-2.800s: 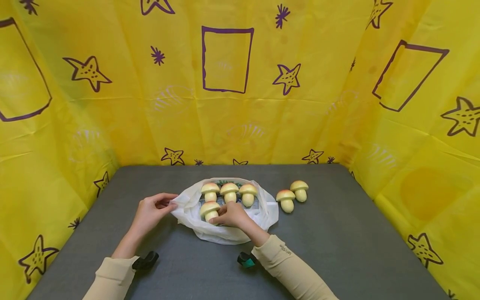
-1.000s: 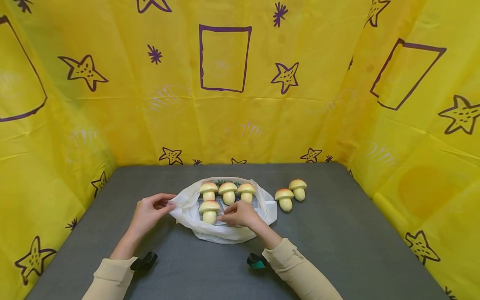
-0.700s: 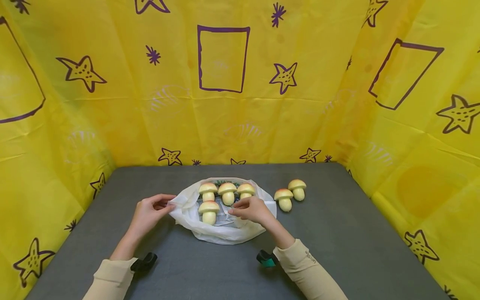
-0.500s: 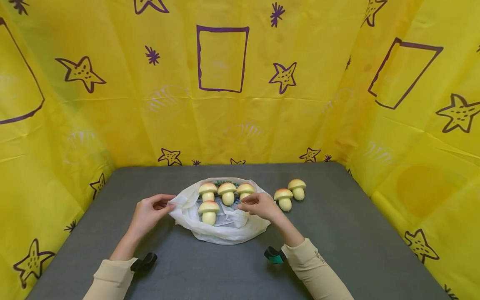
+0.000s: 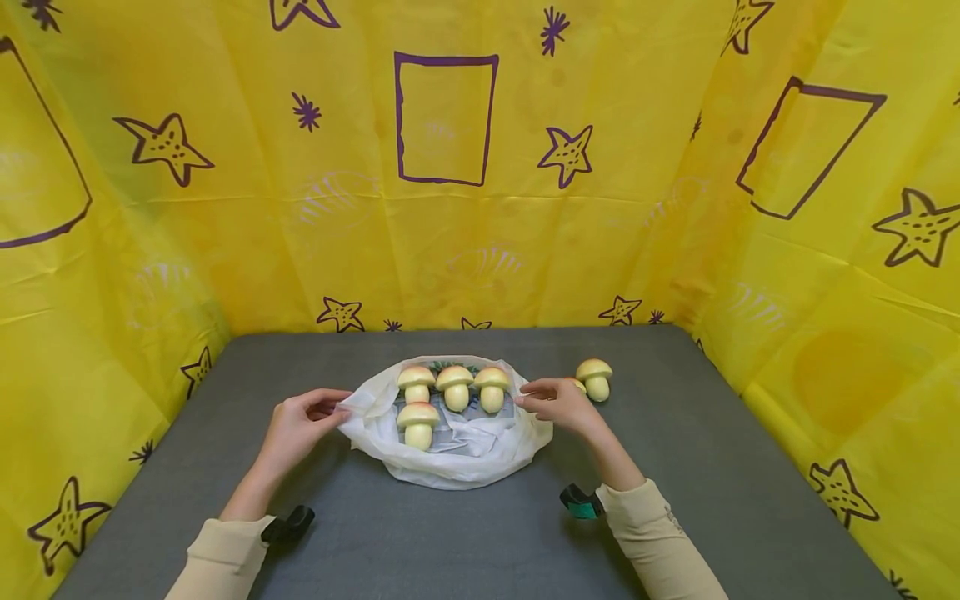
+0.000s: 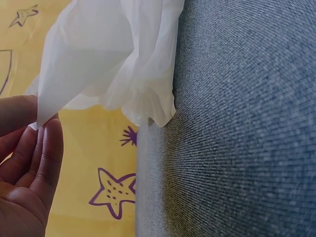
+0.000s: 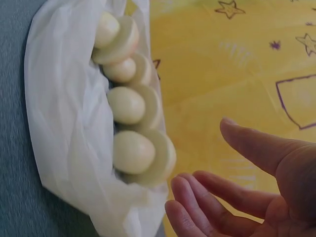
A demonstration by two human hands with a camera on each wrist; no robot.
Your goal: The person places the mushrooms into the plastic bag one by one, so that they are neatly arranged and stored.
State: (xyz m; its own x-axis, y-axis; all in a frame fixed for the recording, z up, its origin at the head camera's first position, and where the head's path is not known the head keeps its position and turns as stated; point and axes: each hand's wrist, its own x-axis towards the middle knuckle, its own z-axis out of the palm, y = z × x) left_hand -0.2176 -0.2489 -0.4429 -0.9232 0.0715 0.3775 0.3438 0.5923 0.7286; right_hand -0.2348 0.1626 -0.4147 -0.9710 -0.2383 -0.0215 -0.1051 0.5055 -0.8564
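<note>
A white plastic bag [image 5: 450,471] lies spread open on the table. Inside it, three toy mushrooms [image 5: 454,388] with reddish-topped pale caps stand in a row, and another mushroom [image 5: 417,423] sits in front at the left. My left hand [image 5: 300,417] pinches the bag's left corner between thumb and fingers, as the left wrist view also shows. Over the bag's right rim is my right hand [image 5: 562,404]; in the right wrist view its thumb [image 7: 247,143] stands apart from the fingers with nothing held. Beyond it sits a mushroom [image 5: 596,380], with a second one mostly hidden behind the hand.
The grey table [image 5: 465,542] is enclosed by yellow cloth walls [image 5: 450,250] with purple drawings. Dark straps with camera mounts sit at both wrists. Some green print shows at the back inside the bag.
My right hand has let go of the front-left mushroom in the bag and moved right, past the bag's rim toward the loose mushrooms. My left hand keeps its pinch on the bag.
</note>
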